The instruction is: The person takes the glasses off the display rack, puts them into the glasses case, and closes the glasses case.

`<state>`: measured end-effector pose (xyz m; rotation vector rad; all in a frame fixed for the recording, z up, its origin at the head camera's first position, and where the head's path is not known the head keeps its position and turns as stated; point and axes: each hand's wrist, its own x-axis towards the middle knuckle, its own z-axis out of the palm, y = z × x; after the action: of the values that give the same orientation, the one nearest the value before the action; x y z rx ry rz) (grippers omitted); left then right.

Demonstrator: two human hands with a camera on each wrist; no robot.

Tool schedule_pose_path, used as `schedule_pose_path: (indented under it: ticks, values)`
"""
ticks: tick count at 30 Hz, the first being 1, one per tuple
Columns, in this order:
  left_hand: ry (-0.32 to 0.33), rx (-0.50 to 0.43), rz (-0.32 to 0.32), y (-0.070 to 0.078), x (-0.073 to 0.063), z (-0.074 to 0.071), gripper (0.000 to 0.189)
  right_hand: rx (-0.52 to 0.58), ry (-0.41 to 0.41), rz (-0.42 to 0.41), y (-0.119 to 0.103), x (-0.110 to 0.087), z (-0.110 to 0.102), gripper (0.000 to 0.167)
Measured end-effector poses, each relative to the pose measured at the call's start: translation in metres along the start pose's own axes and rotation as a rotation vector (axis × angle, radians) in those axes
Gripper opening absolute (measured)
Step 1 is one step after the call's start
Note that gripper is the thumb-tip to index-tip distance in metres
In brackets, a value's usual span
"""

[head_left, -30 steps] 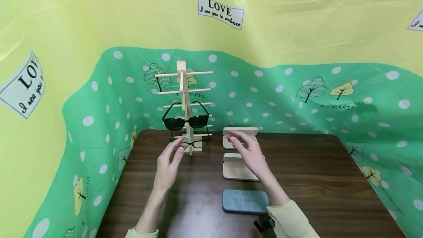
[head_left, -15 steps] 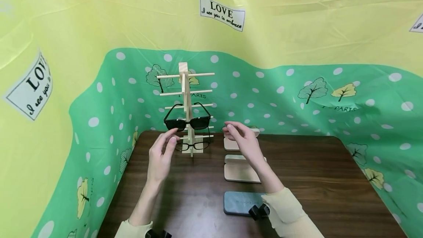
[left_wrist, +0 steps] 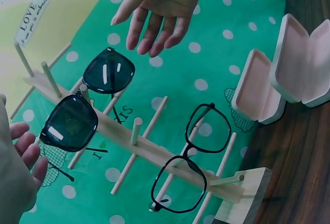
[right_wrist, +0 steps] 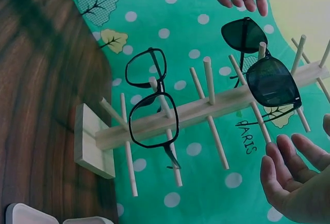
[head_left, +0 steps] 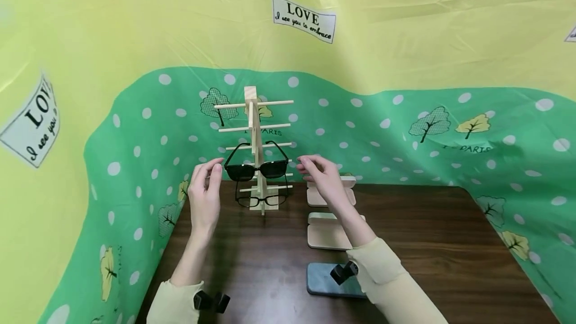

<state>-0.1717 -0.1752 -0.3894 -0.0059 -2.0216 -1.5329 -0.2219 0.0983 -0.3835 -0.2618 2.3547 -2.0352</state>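
Note:
Black sunglasses (head_left: 273,169) with dark lenses hang on a wooden peg stand (head_left: 250,93). Lower on the same stand sit black-framed glasses with clear lenses (head_left: 262,199). My left hand (head_left: 204,196) is just left of the sunglasses, its fingers loosely bent and holding nothing. On the other side, my right hand (head_left: 327,184) hovers near the right hinge, also holding nothing. Both wrist views show a gap between the sunglasses (left_wrist: 109,74) and the right hand (left_wrist: 167,13); the left fingers (left_wrist: 38,167) come close to the frame, and contact cannot be told.
Right of the stand, two open glasses cases with pale linings, a rear one (head_left: 330,197) and a nearer one (head_left: 327,236), lie on the dark wooden table (head_left: 418,244). A closed blue case (head_left: 321,281) lies in front. Polka-dot cloth (head_left: 378,149) hangs behind.
My left hand has moved up and left, from beside the clear glasses to the sunglasses' left side. The right hand has risen and shifted slightly left toward the sunglasses.

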Motion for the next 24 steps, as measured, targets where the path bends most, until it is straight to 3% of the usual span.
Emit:
schedule_pose_path:
  ticks: [7, 16, 24]
  values:
    - [0.017, 0.044, -0.108, -0.005, 0.006, 0.005, 0.04, 0.025, -0.018, 0.022, -0.001, 0.006, 0.006, 0.047]
    - [-0.122, 0.085, -0.318, -0.008, 0.012, 0.003, 0.06, 0.023, -0.025, 0.06, -0.003, 0.011, 0.019, 0.042]
    - [-0.156, 0.043, -0.365, -0.01, 0.017, 0.008, 0.06, 0.016, -0.018, 0.066, -0.003, 0.015, 0.025, 0.04]
